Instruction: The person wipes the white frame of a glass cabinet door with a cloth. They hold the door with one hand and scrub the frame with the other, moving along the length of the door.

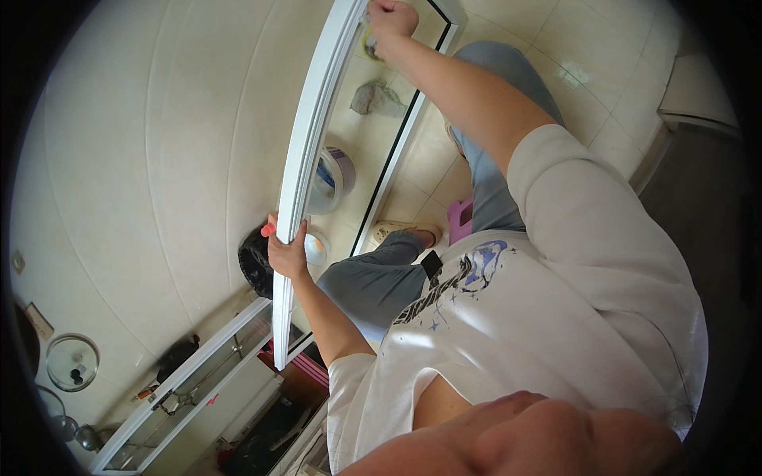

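A glass panel [381, 149] in a white frame [303, 143] stands in front of me, with a dark seal along its nearer inner edge. My left hand [289, 253] grips the frame's long side near its lower-left end in the picture, thumb on my side of it. At the top, my right hand [393, 21] is curled against the same long side. A small pale bit shows beside its fingers, too unclear to name. Through the glass I see a bucket [342, 172], a crumpled grey-green cloth or bag [378, 98] and a yellow-rimmed object [370, 44].
Beyond the frame lie a black bag-lined bin [253, 262], a red-tipped object [268, 229] and a round white container [317, 249]. A purple plastic stool [459, 220] stands by my legs. White-framed glass doors [196, 369] and glass lids [72, 362] are at lower left.
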Tool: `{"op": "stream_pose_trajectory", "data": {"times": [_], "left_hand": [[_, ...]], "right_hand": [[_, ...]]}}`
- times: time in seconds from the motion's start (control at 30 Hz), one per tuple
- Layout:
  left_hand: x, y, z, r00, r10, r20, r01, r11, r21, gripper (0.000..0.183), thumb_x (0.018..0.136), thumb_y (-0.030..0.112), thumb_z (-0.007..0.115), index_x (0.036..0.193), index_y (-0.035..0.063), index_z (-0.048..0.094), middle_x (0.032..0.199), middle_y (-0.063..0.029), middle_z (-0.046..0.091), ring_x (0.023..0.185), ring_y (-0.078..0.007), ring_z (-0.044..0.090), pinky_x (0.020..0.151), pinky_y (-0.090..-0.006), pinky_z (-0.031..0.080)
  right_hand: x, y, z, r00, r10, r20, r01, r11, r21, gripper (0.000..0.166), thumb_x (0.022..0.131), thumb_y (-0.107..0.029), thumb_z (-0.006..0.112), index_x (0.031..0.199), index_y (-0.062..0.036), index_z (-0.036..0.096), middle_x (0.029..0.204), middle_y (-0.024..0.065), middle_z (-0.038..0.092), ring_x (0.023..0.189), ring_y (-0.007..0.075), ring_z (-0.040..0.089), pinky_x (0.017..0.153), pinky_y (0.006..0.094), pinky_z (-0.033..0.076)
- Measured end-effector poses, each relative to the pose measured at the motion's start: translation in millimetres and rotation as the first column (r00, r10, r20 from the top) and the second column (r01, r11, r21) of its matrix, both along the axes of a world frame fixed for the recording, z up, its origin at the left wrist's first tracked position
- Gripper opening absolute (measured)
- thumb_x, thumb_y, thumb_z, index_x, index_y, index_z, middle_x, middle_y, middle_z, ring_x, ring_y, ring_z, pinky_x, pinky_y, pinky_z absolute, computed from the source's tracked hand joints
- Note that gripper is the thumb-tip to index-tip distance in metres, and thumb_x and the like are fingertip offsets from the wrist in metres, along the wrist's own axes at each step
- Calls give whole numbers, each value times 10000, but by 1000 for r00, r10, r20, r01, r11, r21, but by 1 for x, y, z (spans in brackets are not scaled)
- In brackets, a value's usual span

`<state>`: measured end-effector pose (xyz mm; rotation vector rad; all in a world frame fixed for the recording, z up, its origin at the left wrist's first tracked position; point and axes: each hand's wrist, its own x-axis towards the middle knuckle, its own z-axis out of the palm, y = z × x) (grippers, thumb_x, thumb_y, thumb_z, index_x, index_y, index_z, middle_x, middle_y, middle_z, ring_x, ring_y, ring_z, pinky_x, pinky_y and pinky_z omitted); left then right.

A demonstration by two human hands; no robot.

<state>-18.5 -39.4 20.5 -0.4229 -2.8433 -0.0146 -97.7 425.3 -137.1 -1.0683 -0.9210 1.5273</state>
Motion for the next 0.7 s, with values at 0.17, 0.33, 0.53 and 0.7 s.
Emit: {"op": "stream_pose_trajectory", "data": {"times": [0.17,0.33,0.53,0.7], "left_hand": [[4,-14,-1,997,66,42,-66,998,7,656,599,586,828,925,38,674,881,-167,701,850,-361,669,770,-437,514],[-1,-11,-2,992,93,86,-90,995,-44,740,591,670,797,926,25,662,892,-176,698,848,-378,668,762,-452,514],[5,-20,-13,997,-33,-73,32,999,-14,647,571,605,845,712,32,581,708,-163,641,692,-384,635,642,-462,500],[8,-23,-18,993,-40,-107,40,999,-4,646,565,605,847,708,34,579,706,-163,640,681,-384,628,631,-468,493]], "right_hand": [[6,-24,38,999,-39,19,42,981,-188,183,876,-144,639,888,23,713,800,70,702,745,156,646,708,297,518],[-2,38,28,994,-74,-75,59,980,-191,186,880,-148,634,921,17,710,836,83,702,775,170,649,724,309,519],[-7,56,27,990,-81,-120,54,977,-207,183,883,-140,622,929,16,704,854,89,697,789,176,645,732,315,516],[-3,50,23,993,-61,-103,41,981,-190,180,885,-134,612,937,15,700,870,93,693,802,181,642,739,320,514]]}}
